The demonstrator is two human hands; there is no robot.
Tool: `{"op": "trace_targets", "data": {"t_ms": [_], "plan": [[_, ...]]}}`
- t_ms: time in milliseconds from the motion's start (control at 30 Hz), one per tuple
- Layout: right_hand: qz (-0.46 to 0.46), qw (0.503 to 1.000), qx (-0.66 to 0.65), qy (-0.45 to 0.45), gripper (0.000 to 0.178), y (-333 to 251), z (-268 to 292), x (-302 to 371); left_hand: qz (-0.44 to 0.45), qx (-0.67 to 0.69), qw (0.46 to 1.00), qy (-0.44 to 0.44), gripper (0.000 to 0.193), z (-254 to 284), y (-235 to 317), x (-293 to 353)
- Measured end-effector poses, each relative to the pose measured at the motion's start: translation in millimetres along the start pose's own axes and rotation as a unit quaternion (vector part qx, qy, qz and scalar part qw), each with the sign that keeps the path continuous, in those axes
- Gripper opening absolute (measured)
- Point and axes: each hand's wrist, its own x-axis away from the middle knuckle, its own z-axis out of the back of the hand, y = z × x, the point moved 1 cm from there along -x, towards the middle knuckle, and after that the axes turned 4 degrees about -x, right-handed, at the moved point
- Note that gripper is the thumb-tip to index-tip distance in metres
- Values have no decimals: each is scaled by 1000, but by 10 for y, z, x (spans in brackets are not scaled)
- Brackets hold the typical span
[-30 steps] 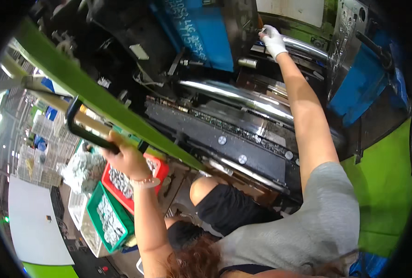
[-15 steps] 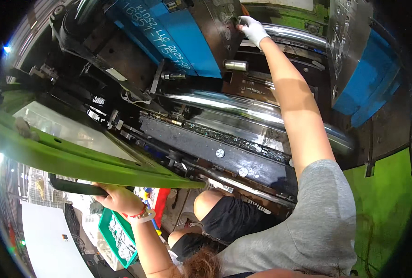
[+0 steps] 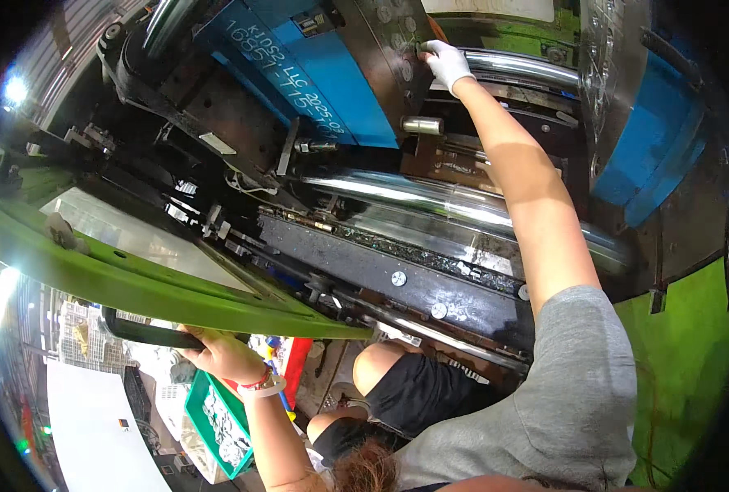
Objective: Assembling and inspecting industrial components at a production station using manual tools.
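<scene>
My left hand (image 3: 227,357), bare with a bracelet at the wrist, is wrapped round the black handle (image 3: 153,332) of a green machine door (image 3: 176,297). My right arm reaches across to the far side of the machine. There my right hand (image 3: 448,66), in a white glove, is at the steel face of a blue mold half (image 3: 299,78). Its fingers are curled together, and what they hold, if anything, is hidden. A bit of something orange (image 3: 436,29) shows just beyond the fingers. Below them a steel guide pin (image 3: 422,125) sticks out of the mold.
A second blue mold half (image 3: 655,152) stands at the right. Shiny tie bars (image 3: 397,193) run between the halves. A dark ledge (image 3: 356,261) lies nearer me. At lower left are a green crate (image 3: 217,426) with pale pieces and a white panel (image 3: 94,426).
The whole view has shifted slightly, so the machine sits a little lower and farther right. Both hands keep their places, the left on the handle, the right at the mold face.
</scene>
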Motion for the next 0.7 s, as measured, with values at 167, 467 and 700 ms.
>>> {"op": "trace_targets", "data": {"t_ms": [167, 467, 700], "plan": [[15, 999, -28, 7, 29, 83, 0, 18, -10, -2, 1000, 10, 31, 22, -49, -11], [-20, 996, -23, 79, 26, 20, -107, -26, -38, 7, 999, 7, 34, 116, -214, -72], [-33, 997, -39, 63, 30, 25, -61, -9, -2, 83, 997, -2, 35, 112, -277, -112]]}}
